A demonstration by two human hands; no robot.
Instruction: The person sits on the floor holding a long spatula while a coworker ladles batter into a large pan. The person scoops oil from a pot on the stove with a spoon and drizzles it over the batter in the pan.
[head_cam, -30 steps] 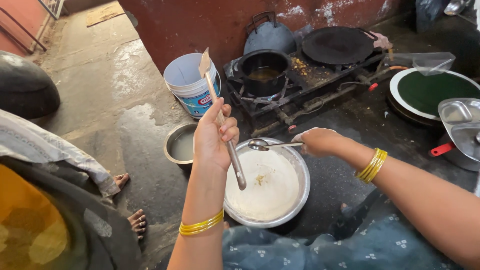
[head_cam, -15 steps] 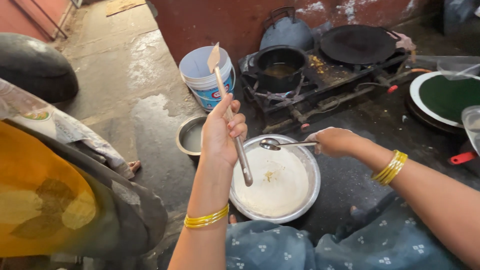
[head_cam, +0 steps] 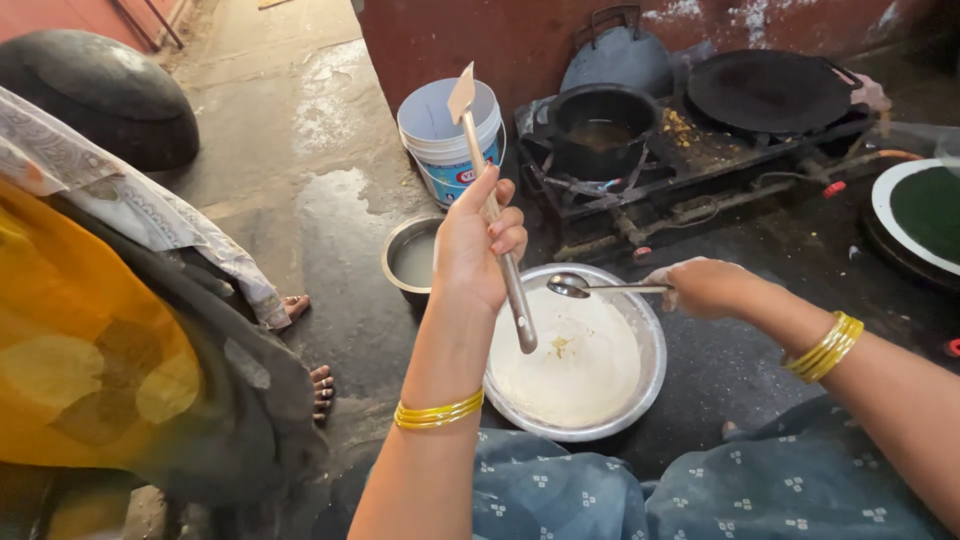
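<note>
Down low, 2 hands at work over a steel bowl (head_cam: 640, 400) of white flour, set on the dark wet floor just in front of blue-patterned knees. Left hand (head_cam: 470, 245) raised above the bowl's left rim, fingers clenched round the shaft of a metal spatula (head_cam: 492, 205), flat blade pointing up and away, handle end hanging over the flour. Right hand (head_cam: 705, 287) at the bowl's upper right edge, fingers closed on the handle of a spoon (head_cam: 572, 285), held level with its bowl over the flour's far side. A small yellowish patch near the middle of the flour. Yellow bangles (head_cam: 437, 411) on the left wrist, more on the right.

Just left of the bowl, a small steel pot (head_cam: 400, 262) with cloudy liquid. Behind it, a white bucket (head_cam: 440, 145), partly hidden by the spatula blade. Further right, a sooty stove (head_cam: 680, 180) carrying a black pot (head_cam: 598, 125) and a flat black griddle (head_cam: 770, 90). At the right edge, a round white-rimmed tray (head_cam: 890, 200) with a green inside. At the left, another person in yellow and grey cloth (head_cam: 100, 330), bare toes showing beside the wet patch, and a large black pan (head_cam: 90, 95) upside down behind.
</note>
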